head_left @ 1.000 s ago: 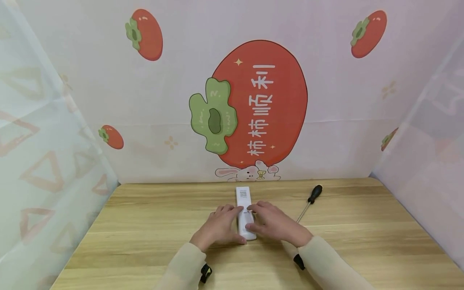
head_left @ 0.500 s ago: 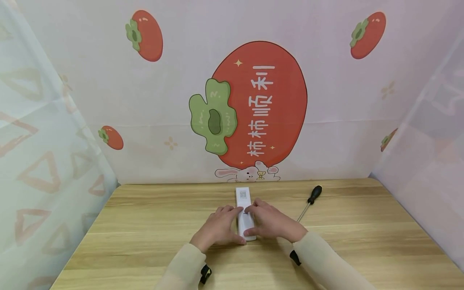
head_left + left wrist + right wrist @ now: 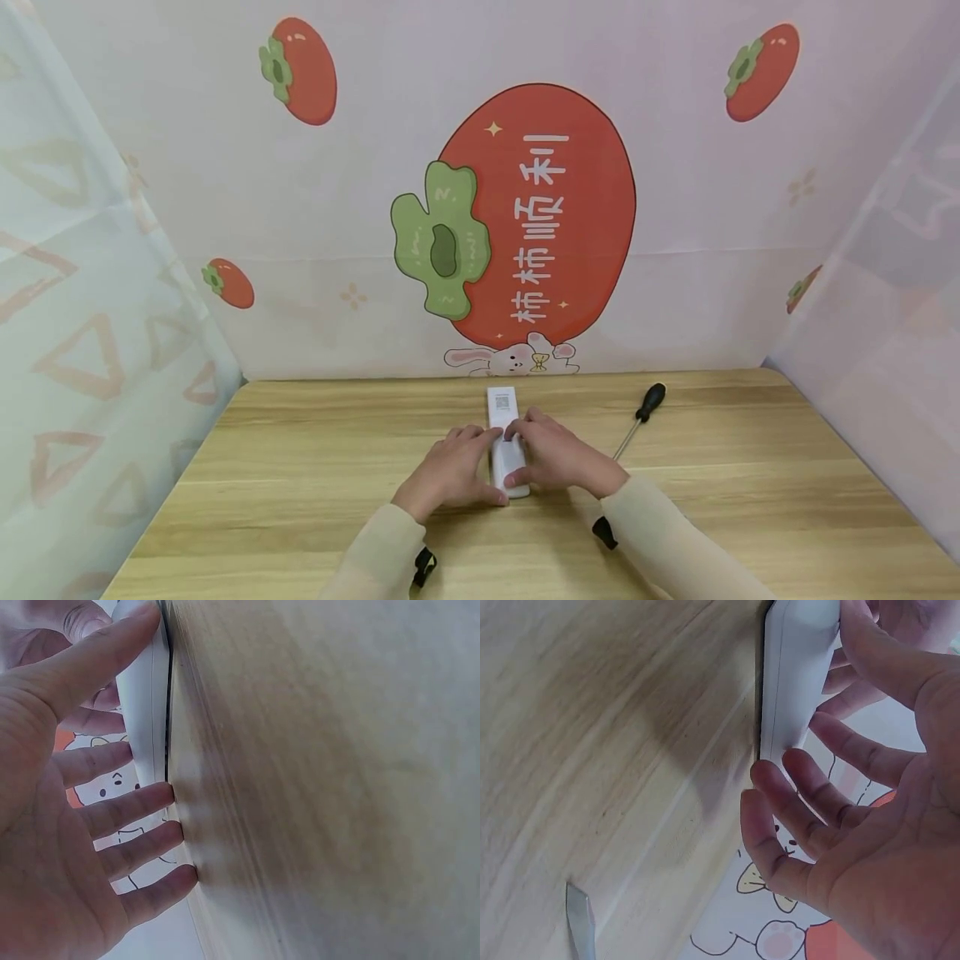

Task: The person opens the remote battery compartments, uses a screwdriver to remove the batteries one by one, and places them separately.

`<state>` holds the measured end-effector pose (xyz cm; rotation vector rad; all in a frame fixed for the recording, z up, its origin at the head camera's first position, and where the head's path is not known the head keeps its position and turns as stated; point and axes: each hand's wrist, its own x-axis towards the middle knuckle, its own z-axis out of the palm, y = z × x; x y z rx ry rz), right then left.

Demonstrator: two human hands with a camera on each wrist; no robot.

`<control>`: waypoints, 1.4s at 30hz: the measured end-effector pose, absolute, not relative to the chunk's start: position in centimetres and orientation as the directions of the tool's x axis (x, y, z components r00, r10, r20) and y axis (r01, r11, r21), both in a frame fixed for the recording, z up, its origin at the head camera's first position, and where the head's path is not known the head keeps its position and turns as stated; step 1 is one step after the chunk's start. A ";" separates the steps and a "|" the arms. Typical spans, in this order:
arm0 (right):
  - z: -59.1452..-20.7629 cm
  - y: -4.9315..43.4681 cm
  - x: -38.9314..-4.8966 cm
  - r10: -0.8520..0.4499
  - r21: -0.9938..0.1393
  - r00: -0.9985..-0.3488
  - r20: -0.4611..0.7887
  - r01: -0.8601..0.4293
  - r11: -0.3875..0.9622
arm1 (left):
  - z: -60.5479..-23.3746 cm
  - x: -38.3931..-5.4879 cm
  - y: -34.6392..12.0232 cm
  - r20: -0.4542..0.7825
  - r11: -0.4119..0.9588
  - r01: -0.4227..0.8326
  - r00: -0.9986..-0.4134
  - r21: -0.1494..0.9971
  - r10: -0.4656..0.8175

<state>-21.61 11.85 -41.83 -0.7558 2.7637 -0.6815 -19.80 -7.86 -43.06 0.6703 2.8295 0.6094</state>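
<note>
A white remote control (image 3: 502, 410) lies back side up on the wooden table, its QR-code label at the far end. My left hand (image 3: 452, 472) holds its left side, the thumb at the near end and the index fingertip on the back. From the other side my right hand (image 3: 561, 455) grips the near half, thumb and bent index finger resting on the battery cover (image 3: 510, 460). In the left wrist view, several left fingertips meet the table beside the remote control (image 3: 142, 690). The right wrist view shows its smooth rounded side (image 3: 799, 671).
A screwdriver (image 3: 652, 403) with a black handle lies to the right, its shaft slanting toward my right forearm; its flat tip (image 3: 580, 915) shows in the right wrist view. Behind the table (image 3: 315, 442) hangs a cloth (image 3: 345, 183) printed with persimmons.
My right hand and forearm have shifted slightly left, and the right thumb has slid a little left and nearer on the cover. The left hand and remote control stay nearly still.
</note>
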 end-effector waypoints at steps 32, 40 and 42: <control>-41.4 11.6 -21.1 -0.492 -0.491 -0.871 -0.002 -0.428 0.759 | -42.9 -20.0 -7.7 -0.084 0.828 0.405 -0.879 0.388 0.469; -41.2 11.8 -21.0 -0.468 -0.563 -0.881 0.067 -0.421 0.711 | -42.8 -19.8 -7.7 -0.081 0.826 0.397 -0.882 0.401 0.464; -41.2 11.9 -21.0 -0.459 -0.571 -0.884 0.088 -0.422 0.704 | -42.8 -19.8 -7.7 -0.080 0.824 0.398 -0.882 0.402 0.465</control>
